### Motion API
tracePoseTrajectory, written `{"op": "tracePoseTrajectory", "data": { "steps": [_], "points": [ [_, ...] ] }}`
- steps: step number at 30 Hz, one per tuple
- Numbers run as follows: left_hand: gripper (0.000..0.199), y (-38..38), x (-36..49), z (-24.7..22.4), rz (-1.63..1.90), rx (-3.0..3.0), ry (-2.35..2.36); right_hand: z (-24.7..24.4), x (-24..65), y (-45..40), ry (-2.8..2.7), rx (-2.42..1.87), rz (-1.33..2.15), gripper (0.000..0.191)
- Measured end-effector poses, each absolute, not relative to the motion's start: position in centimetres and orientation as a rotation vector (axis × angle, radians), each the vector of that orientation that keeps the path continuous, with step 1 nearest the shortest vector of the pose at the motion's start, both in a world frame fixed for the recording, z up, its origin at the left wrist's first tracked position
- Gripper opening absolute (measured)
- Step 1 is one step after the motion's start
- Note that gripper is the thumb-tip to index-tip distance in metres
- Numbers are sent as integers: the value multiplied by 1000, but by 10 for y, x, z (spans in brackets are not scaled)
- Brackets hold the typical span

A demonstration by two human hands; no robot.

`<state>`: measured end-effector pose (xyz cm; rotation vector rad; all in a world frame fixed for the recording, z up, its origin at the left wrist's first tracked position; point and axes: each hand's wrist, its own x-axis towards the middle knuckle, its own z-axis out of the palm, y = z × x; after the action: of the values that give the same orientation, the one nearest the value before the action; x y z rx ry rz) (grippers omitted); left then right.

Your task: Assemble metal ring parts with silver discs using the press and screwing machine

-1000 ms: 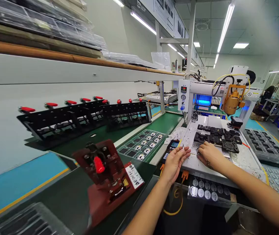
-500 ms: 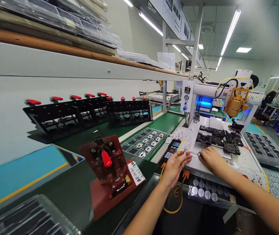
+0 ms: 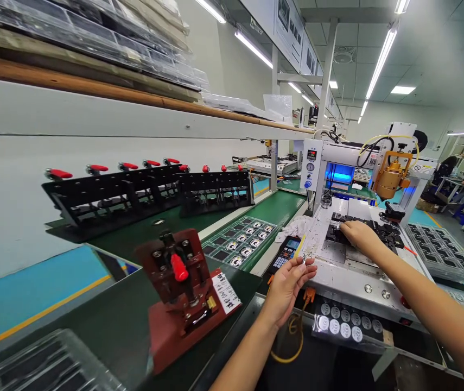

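My left hand [image 3: 291, 282] is raised in front of the white dispensing machine [image 3: 325, 269], thumb and fingers pinched on a small shiny metal piece [image 3: 305, 259] too small to name. Over the machine's bed, my right hand [image 3: 357, 234] reaches to the left part of the black fixture blocks [image 3: 333, 234]. Its fingers are closed at the block, and what they pinch is hidden. Above and to the right hangs the machine's orange dispensing head [image 3: 390, 176].
A keypad controller [image 3: 287, 252] lies left of the machine. A tray of round parts [image 3: 242, 239] rests on the green belt. A red clamp fixture [image 3: 180, 293] stands at front left, with black clamp racks [image 3: 105, 190] behind. A tray of black parts [image 3: 443, 247] lies at right.
My right hand has moved away from my left, forward and right onto the black fixture blocks. My left hand stays nearly in place, still pinching. The view has shifted slightly.
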<state>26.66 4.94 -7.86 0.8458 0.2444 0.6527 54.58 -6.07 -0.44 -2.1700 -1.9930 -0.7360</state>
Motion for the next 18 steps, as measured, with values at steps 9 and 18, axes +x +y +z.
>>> {"op": "tracePoseTrajectory", "data": {
  "steps": [9, 18],
  "points": [
    [59, 46, 258, -75, 640, 870, 259, -14, 548, -61, -1937, -2091, -466, 33],
    [56, 39, 252, -66, 665, 977, 240, -12, 557, -46, -1646, -2146, -282, 16]
  ]
}}
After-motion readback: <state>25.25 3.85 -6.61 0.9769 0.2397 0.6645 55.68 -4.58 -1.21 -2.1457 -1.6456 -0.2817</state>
